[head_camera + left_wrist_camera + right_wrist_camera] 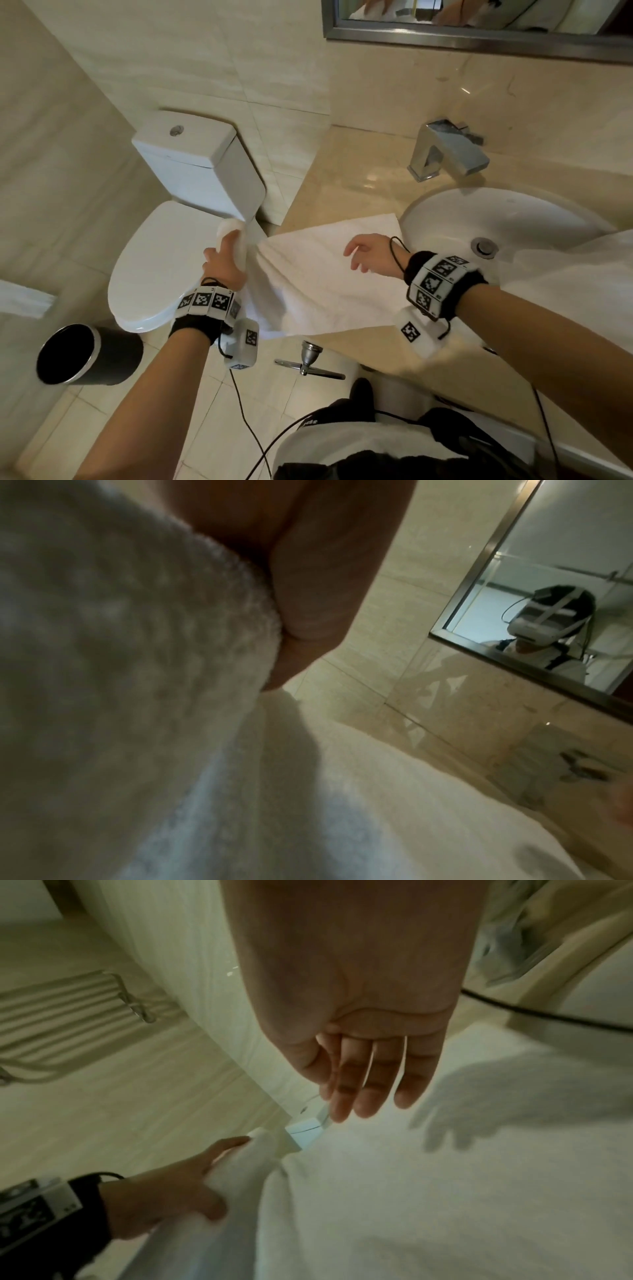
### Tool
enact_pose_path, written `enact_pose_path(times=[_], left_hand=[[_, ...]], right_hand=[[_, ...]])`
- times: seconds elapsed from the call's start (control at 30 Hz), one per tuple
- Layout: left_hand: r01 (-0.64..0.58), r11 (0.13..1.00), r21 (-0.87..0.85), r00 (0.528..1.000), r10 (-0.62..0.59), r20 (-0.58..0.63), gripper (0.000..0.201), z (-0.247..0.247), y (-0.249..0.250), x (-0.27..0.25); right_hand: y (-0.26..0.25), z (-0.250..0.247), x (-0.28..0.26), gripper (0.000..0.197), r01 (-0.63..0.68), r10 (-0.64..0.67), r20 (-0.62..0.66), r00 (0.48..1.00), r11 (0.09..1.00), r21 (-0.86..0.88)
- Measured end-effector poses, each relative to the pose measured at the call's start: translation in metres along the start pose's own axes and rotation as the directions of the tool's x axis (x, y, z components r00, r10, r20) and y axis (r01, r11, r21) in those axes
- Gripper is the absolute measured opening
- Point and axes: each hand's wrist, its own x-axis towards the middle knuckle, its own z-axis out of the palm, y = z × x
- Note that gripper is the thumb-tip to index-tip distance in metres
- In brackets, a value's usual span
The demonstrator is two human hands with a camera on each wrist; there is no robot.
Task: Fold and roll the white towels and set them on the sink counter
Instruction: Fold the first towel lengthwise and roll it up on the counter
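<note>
A white towel lies spread flat on the beige sink counter, its left end hanging past the counter's edge. My left hand grips that bunched left end, lifted beside the toilet; the same towel fills the left wrist view under my thumb. In the right wrist view the left hand clutches the towel. My right hand hovers just above the towel's middle with fingers straight and relaxed, holding nothing; from its wrist camera the right hand casts a shadow on the cloth.
A white basin with a chrome faucet sits right of the towel. More white cloth lies over the basin's right side. A toilet stands at left, a black bin on the floor, a mirror above.
</note>
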Motion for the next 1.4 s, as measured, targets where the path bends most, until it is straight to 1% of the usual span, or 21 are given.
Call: enact_pose_path(times=[0.03,0.07,0.1,0.13,0.17,0.23,0.27,0.33,0.47,0.6,0.7,0.77,0.83,0.9,0.93,1.03,1.13,1.24,1.3,1.37,1.4], left_hand=[[-0.049,0.998,-0.03,0.999,0.049,-0.011,0.077,-0.007,-0.007,-0.004],[-0.124,0.991,-0.052,0.992,0.122,-0.031,0.08,-0.015,-0.014,-0.01],[-0.207,0.977,-0.045,0.978,0.206,-0.03,0.08,-0.016,-0.009,-0.018],[-0.267,0.963,-0.023,0.963,0.266,-0.04,0.077,-0.02,-0.006,-0.025],[-0.325,0.946,0.004,0.944,0.324,-0.062,0.071,-0.023,0.002,-0.03],[-0.406,0.913,0.046,0.892,0.406,-0.198,0.061,-0.042,0.001,-0.042],[-0.442,0.896,0.047,0.864,0.439,-0.248,0.06,-0.047,0.009,-0.044],[-0.449,0.893,-0.036,0.843,0.411,-0.347,0.065,-0.061,0.016,-0.045],[-0.484,0.834,-0.264,0.83,0.342,-0.441,0.068,-0.08,0.022,-0.04],[-0.595,0.596,-0.539,0.802,0.402,-0.441,0.07,-0.085,0.033,-0.035],[-0.498,0.325,-0.804,0.861,0.293,-0.415,0.072,-0.087,0.042,-0.029],[-0.408,0.151,-0.9,0.891,0.282,-0.357,0.077,-0.09,0.056,-0.025],[-0.355,0.074,-0.932,0.895,0.314,-0.316,0.1,-0.1,0.078,-0.026],[-0.378,0.061,-0.924,0.87,0.366,-0.331,0.124,-0.115,0.1,-0.03],[-0.409,0.055,-0.911,0.847,0.395,-0.356,0.125,-0.122,0.11,-0.031],[-0.458,0.022,-0.889,0.795,0.458,-0.398,0.095,-0.144,0.134,-0.033],[-0.475,-0.035,-0.879,0.789,0.426,-0.443,0.077,-0.158,0.157,-0.034],[-0.458,-0.023,-0.889,0.874,0.171,-0.455,0.075,-0.156,0.176,-0.037],[-0.361,0.032,-0.932,0.932,0.022,-0.361,0.053,-0.148,0.183,-0.035],[-0.193,0.046,-0.98,0.972,0.144,-0.185,0.028,-0.136,0.186,-0.035],[-0.128,0.035,-0.991,0.968,0.22,-0.118,0.02,-0.131,0.188,-0.035]], right_hand=[[-0.027,0.011,0.016,0.029,0.142,-0.143,0.002,0.99,0.982,-0.122],[-0.058,0.025,0.033,0.043,0.326,-0.33,0.043,0.943,0.893,-0.311],[-0.079,0.03,0.043,0.058,0.468,-0.473,0.126,0.872,0.732,-0.495],[-0.1,0.034,0.052,0.067,0.552,-0.539,0.239,0.807,0.545,-0.631],[-0.116,0.031,0.056,0.067,0.582,-0.538,0.341,0.771,0.377,-0.721],[-0.155,0.032,0.058,0.042,0.587,-0.492,0.484,0.724,0.069,-0.807],[-0.163,0.023,0.054,0.027,0.565,-0.51,0.478,0.715,0.02,-0.825],[-0.178,0.0,0.041,0.018,0.576,-0.595,0.417,0.687,0.096,-0.812],[-0.188,-0.049,0.009,0.035,0.522,-0.66,0.213,0.72,0.313,-0.794],[-0.192,-0.078,-0.023,0.039,0.489,-0.659,0.096,0.746,0.444,-0.751],[-0.194,-0.104,-0.047,0.04,0.429,-0.661,-0.045,0.749,0.535,-0.728],[-0.198,-0.12,-0.064,0.042,0.41,-0.671,-0.151,0.726,0.598,-0.689],[-0.205,-0.133,-0.078,0.051,0.398,-0.674,-0.234,0.7,0.641,-0.656],[-0.214,-0.147,-0.089,0.054,0.391,-0.684,-0.324,0.653,0.671,-0.63],[-0.22,-0.155,-0.095,0.05,0.399,-0.684,-0.379,0.624,0.695,-0.598],[-0.238,-0.173,-0.119,0.049,0.443,-0.693,-0.502,0.518,0.719,-0.536],[-0.249,-0.179,-0.132,0.046,0.512,-0.714,-0.533,0.455,0.699,-0.499],[-0.247,-0.178,-0.133,0.039,0.527,-0.711,-0.54,0.451,0.7,-0.482],[-0.243,-0.176,-0.128,0.039,0.527,-0.71,-0.546,0.445,0.701,-0.481],[-0.237,-0.172,-0.122,0.039,0.531,-0.691,-0.565,0.451,0.717,-0.452],[-0.235,-0.171,-0.119,0.037,0.533,-0.675,-0.576,0.461,0.729,-0.429]])
